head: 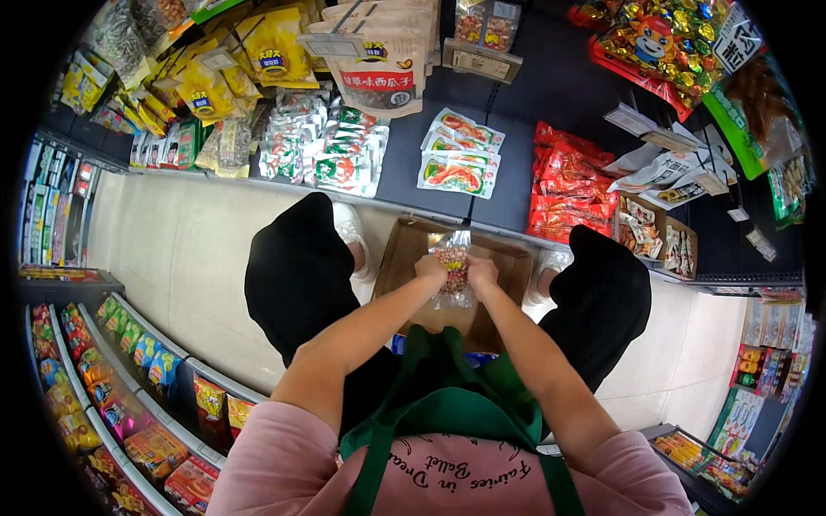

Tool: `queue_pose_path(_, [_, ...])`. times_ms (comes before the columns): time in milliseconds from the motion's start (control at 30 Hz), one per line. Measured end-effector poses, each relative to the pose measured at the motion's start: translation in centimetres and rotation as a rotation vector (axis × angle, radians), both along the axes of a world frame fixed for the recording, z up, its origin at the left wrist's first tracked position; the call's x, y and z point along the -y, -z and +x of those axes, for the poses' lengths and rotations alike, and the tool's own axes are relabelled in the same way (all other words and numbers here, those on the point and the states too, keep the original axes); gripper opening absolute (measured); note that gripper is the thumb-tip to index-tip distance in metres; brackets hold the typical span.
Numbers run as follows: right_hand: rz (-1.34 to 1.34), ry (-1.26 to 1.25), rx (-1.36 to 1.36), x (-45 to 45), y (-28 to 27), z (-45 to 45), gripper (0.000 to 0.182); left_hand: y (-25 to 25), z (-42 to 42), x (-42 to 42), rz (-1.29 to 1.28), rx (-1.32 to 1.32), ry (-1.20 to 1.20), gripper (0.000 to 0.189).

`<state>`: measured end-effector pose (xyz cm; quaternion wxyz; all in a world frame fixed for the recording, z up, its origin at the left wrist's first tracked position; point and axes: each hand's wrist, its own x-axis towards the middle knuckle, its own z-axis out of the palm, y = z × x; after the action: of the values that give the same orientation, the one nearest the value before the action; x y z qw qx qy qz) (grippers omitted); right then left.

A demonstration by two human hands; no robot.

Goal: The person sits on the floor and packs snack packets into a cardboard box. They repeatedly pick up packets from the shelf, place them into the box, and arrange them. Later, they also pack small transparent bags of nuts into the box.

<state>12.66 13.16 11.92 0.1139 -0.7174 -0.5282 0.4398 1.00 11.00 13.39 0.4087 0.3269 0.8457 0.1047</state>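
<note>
Between my two hands is a clear plastic bag of reddish-brown nuts [455, 261], with a yellow and red printed label. My left hand [431, 271] grips its left edge, and my right hand [482, 273] grips its right edge. The fingers are partly hidden by the hands themselves. Below the bag an open cardboard box [399, 258] sits between my feet, its brown bottom showing around my hands. My forearms and the green apron [445, 413] cover the near side of the box.
Ahead, a dark shelf [400, 174] bears white pouches [459, 155], silver-green packets [348, 158] and red packets [571, 187]. Brown seed bags [377, 64] and price-tag holders [481, 61] hang above its edge. Snack racks [135, 387] curve along the left behind me. Pale floor tiles [174, 238] lie between.
</note>
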Motion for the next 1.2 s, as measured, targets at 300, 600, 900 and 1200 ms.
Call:
queue_pose_path(300, [-0.103, 0.110, 0.020, 2.6, 5.3, -0.6, 0.030, 6.1, 0.5, 2.7, 0.059, 0.053, -0.256, 0.015])
queue_pose_path(600, [-0.147, 0.047, -0.060, 3.3, 8.1, -6.1, 0.038, 7.0, -4.7, 2.5, 0.115, -0.188, -0.010, 0.014])
queue_pose_path(900, [0.071, -0.038, 0.066, 3.5, 7.6, -9.4, 0.026, 9.0, -5.4, 2.2, 0.069, -0.179, -0.172, 0.011])
queue_pose_path(1200, [0.056, -0.047, 0.054, 3.5, 8.5, -9.7, 0.035, 9.0, -5.8, 2.5, 0.187, -0.215, -0.211, 0.011])
